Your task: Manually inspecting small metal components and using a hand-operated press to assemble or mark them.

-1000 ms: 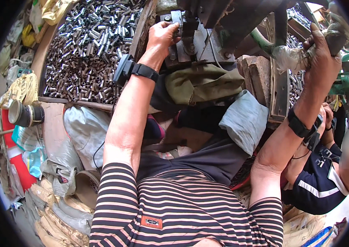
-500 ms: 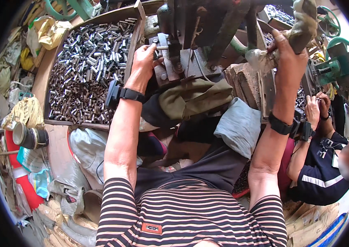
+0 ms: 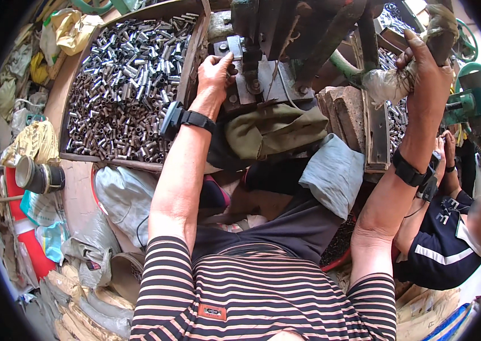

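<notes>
My left hand (image 3: pixel 215 77) reaches to the steel die block (image 3: pixel 246 77) at the foot of a dark press (image 3: pixel 314 34). Its thumb and fingers are pinched together at the block's left edge, and whatever lies between the fingertips is too small and hidden to name. On the right, my raised right hand (image 3: pixel 429 77) is closed around a press lever (image 3: pixel 442 37) wrapped in cloudy plastic. The lever's wrapped lower part (image 3: pixel 387 86) shows to the left of that hand. Beside my left hand stands a wooden bin (image 3: pixel 186 77) heaped with short metal tubes (image 3: pixel 132 85).
Olive cloth (image 3: pixel 274 131) hangs below the die block; pale blue cloth (image 3: pixel 334 176) covers my right knee. Wooden slabs (image 3: pixel 340 113) stand right of the press. A co-worker (image 3: pixel 439 238) sits close at my right, near green handwheel machines (image 3: pixel 470 99). Bags and scraps fill the left.
The view has shifted, so most things sit a little further right. My left fingers have come slightly closer to the die block. My right hand and the wrapped lever have moved rightward together.
</notes>
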Tool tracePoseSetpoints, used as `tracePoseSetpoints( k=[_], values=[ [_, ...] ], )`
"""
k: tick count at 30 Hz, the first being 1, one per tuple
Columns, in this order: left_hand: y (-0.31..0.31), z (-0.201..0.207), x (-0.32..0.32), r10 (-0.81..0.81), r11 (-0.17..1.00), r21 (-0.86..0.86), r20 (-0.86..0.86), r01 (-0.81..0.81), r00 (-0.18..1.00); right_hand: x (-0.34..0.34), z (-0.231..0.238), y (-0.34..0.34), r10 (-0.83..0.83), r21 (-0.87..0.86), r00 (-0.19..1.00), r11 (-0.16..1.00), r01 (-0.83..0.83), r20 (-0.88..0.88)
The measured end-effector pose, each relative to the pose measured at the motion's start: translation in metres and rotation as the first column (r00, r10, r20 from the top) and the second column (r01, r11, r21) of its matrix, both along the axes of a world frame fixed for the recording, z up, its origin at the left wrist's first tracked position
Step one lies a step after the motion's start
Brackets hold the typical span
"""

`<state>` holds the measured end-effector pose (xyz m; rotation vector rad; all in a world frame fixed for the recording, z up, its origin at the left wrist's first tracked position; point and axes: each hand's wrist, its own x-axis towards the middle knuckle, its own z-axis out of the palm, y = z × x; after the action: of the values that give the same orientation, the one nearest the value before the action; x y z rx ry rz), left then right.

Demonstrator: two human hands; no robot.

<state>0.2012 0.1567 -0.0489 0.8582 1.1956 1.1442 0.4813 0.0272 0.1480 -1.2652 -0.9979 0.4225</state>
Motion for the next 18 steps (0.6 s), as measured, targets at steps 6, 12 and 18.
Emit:
tracePoseSetpoints(
  k=[6,12,18],
  values=[
    [-0.002,0.006,0.000,-0.149,0.989,0.014,-0.047,0.150,0.988,-0.003,-0.021,-0.001,-0.103,0.080,0.995,0.992,0.102,0.013],
    [-0.006,0.009,0.005,-0.128,0.992,0.006,-0.060,0.128,0.990,-0.009,-0.018,0.000,-0.030,0.131,0.997,0.991,0.040,-0.077],
    [-0.012,0.023,0.021,-0.213,0.974,0.058,-0.098,0.219,0.972,-0.009,-0.062,0.001,-0.274,0.157,0.953,0.943,0.292,-0.125]
  ],
)
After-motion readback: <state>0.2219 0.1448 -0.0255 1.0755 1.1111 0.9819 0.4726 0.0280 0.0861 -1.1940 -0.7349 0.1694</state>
